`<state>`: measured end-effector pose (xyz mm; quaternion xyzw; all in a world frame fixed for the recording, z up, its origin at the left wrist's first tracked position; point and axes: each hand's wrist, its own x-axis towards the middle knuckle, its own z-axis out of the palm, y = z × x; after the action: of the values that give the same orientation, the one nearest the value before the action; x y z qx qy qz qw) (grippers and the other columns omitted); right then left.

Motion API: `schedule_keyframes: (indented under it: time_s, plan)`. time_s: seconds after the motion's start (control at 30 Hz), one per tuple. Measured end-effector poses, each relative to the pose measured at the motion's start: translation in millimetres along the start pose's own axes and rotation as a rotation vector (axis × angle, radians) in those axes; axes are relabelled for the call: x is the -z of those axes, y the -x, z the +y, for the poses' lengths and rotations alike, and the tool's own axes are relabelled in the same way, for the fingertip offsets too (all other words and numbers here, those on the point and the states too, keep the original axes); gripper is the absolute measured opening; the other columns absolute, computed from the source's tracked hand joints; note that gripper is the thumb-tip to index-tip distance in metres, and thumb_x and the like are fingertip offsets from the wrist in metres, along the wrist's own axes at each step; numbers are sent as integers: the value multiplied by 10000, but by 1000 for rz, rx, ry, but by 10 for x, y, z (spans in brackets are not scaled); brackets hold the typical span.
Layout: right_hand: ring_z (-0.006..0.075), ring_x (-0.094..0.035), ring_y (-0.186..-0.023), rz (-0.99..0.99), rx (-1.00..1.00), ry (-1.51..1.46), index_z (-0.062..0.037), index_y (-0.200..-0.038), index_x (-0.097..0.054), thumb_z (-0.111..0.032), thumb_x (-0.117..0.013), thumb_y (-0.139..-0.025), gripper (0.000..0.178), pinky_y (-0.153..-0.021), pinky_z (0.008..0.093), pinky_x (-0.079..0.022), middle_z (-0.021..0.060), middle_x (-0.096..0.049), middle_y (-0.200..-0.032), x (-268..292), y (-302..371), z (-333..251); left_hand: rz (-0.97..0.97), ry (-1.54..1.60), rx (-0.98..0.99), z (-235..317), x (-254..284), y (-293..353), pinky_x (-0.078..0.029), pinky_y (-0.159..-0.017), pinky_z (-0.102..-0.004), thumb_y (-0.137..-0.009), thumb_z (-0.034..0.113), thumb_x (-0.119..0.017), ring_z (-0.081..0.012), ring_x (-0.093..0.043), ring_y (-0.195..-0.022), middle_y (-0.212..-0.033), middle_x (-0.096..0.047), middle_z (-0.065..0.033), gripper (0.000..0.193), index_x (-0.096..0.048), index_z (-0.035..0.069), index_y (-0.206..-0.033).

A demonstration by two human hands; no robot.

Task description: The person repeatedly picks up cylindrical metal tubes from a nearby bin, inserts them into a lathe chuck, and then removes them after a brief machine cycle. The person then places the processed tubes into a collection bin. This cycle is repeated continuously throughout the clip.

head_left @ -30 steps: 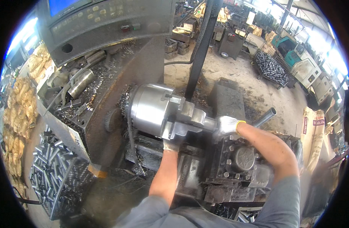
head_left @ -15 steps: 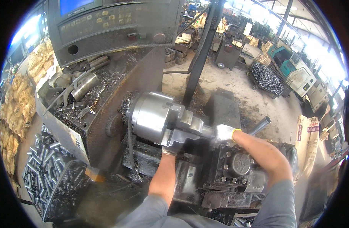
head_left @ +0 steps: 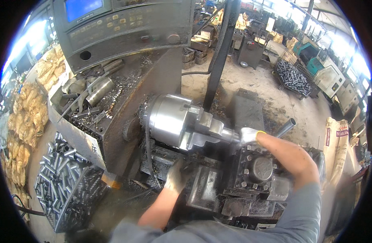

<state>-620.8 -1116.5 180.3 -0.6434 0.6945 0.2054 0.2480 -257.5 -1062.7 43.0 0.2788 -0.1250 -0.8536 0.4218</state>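
Observation:
A shiny steel lathe chuck (head_left: 167, 120) with stepped jaws (head_left: 204, 125) stands in the middle. Out of its jaws a short metal tube (head_left: 230, 135) points to the right. At that free end is my right hand (head_left: 249, 136) in a white glove, its fingers closed around the tube and partly hidden. My left hand (head_left: 176, 177), in a soiled glove, hangs below the chuck, apart from the jaws; its fingers are dark and smeared by motion. Just below my right forearm sits a dark tool post (head_left: 259, 169) with several bolts.
A control panel (head_left: 125, 30) with a blue screen overhangs at the upper left. Metal scraps and shavings lie on the machine ledge (head_left: 131, 87). Cut tubes fill a bin (head_left: 66, 202) at lower left. A slanting pipe (head_left: 285, 127) rises beyond my right forearm. A dark post (head_left: 220, 56) stands behind.
My left hand has come away from the chuck jaws, down and toward me. My right hand remains at the tube's end. The whole view has shifted slightly.

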Motion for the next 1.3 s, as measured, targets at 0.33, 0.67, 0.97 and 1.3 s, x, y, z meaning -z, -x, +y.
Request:
schedule_keyframes:
  time_s: [0.33,0.67,0.97,1.3]
  plan:
    - [310,-746,-805,91,180,-150,-44,-1002,-803,-467,-884,-717,517,-732,442,-574,198,-785,-920,-15,-503,-358,523,30,-474,985,1809,1679,-503,-713,-414,-1048,569,-583,-243,-625,-808,-849,-652,-21,407,-659,193,-914]
    - [187,-727,-692,-184,114,-582,21,-902,-775,-327,-907,-758,399,-615,342,-609,96,-771,-832,144,-115,-142,395,48,-453,1408,2287,1791,-445,-651,-341,-1092,515,-533,-160,-549,-721,-775,-578,71,348,-632,231,-917]
    - [202,-732,-692,61,188,-372,29,-889,-768,-308,-915,-714,406,-615,386,-591,131,-768,-808,94,-198,-323,537,127,-417,1523,2254,1797,-421,-556,-340,-1113,568,-443,-155,-522,-640,-710,-511,53,454,-559,241,-820]
    - [164,-731,-727,-74,175,-523,15,-1002,-765,-130,-884,-766,302,-612,343,-583,95,-779,-856,130,-297,-397,410,-608,-486,1663,2715,1784,-515,-632,-249,-1084,391,-540,-109,-593,-724,-764,-589,60,270,-659,211,-922]
